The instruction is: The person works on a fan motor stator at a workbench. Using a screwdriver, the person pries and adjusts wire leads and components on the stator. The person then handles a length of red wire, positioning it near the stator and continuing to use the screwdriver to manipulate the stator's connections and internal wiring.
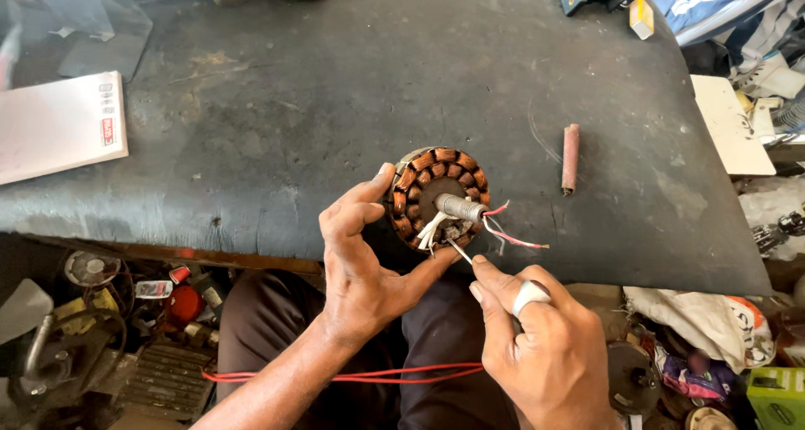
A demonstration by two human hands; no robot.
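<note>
Our left hand (pixel 360 266) grips the motor coil (pixel 438 197); our right hand (pixel 537 346) pinches a thin wire (pixel 459 250), which too hard a tug might snap.

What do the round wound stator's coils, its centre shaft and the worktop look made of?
Round wound stator coils: likely enamelled copper, glossy orange-brown strands. Centre shaft: bare grey metal, dull sheen. Dark worktop: unclear, perhaps a rubber or vinyl sheet, matte, scuffed, stained.

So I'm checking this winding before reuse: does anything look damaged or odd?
The motor stator, held in the left hand, has loose red and white wires splaying from its shaft, ends unattached. The copper coils look intact.
</note>
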